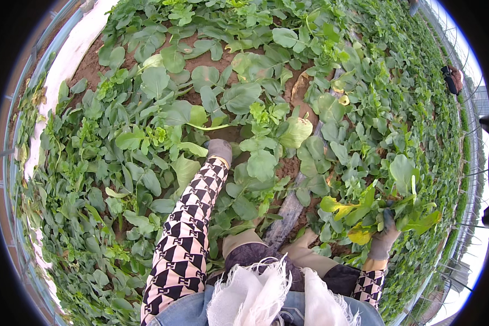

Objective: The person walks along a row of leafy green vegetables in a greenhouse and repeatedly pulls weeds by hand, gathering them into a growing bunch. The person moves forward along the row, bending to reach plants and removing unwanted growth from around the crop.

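Note:
My left hand (220, 149), in a grey glove, reaches down among the broad-leaved green plants (239, 98) ahead of me; its fingers are hidden by leaves, so its grip cannot be told. A pale green leaf (193, 148) lies against its glove. At the right, my right hand (385, 236), gloved in grey with dark fingers, is closed around a bunch of picked leaves (403, 173), some green and some yellow. One yellow leaf (359, 235) hangs beside that glove. Both forearms wear black and pale pink patterned sleeves.
A grey plastic strip (287, 214) runs between the plants near my legs. White sheeting (71, 49) and pale blue bars (14, 122) edge the bed at left. Brown soil (203, 61) shows between leaves. Another person (452, 79) is far off at the upper right, near a curved frame.

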Demonstrator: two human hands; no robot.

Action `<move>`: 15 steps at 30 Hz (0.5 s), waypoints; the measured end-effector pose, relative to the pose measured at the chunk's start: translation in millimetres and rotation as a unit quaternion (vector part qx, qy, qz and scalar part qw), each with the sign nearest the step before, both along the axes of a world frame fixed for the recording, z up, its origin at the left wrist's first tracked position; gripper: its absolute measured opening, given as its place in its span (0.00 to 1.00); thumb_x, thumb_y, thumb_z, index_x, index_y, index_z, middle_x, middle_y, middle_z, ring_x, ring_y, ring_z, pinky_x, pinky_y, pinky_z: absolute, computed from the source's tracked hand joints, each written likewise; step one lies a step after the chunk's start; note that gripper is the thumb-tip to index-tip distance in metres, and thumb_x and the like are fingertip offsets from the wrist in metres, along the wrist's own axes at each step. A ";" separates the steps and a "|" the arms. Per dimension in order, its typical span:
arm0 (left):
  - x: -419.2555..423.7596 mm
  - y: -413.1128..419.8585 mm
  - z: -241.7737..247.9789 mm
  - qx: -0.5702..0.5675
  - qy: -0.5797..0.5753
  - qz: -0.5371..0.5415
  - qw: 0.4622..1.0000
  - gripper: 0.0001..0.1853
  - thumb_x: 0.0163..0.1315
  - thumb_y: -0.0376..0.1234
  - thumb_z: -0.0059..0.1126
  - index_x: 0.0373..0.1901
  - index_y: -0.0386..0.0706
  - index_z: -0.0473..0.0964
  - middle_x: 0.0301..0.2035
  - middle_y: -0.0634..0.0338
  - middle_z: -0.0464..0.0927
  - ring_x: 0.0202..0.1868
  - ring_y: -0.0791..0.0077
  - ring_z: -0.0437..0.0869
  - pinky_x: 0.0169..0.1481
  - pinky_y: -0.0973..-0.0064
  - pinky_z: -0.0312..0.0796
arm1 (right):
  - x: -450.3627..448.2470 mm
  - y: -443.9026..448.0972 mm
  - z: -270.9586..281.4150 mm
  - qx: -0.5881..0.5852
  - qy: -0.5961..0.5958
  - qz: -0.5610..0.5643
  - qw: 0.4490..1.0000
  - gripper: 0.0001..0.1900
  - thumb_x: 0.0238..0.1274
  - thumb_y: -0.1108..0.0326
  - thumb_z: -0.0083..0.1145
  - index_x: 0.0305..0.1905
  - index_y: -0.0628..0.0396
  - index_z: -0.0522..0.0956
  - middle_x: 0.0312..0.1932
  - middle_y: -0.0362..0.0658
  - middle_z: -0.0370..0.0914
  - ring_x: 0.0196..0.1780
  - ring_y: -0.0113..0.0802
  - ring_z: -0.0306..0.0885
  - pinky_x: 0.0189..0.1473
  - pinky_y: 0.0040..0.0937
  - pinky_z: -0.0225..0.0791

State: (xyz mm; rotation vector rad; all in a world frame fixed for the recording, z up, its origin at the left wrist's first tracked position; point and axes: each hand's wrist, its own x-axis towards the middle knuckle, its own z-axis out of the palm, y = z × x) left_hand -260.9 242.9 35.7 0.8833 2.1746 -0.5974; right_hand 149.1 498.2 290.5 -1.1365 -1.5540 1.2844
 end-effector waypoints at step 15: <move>-64.3 -8.5 55.7 0.238 0.000 0.383 0.893 0.34 0.59 0.55 0.61 0.61 0.43 0.74 0.55 0.45 0.80 0.56 0.54 0.83 0.60 0.60 0.74 | 20.8 -1.6 -2.6 0.102 -0.183 0.069 0.975 0.15 0.57 0.81 0.59 0.50 0.62 0.82 0.55 0.50 0.80 0.57 0.43 0.77 0.63 0.40 0.69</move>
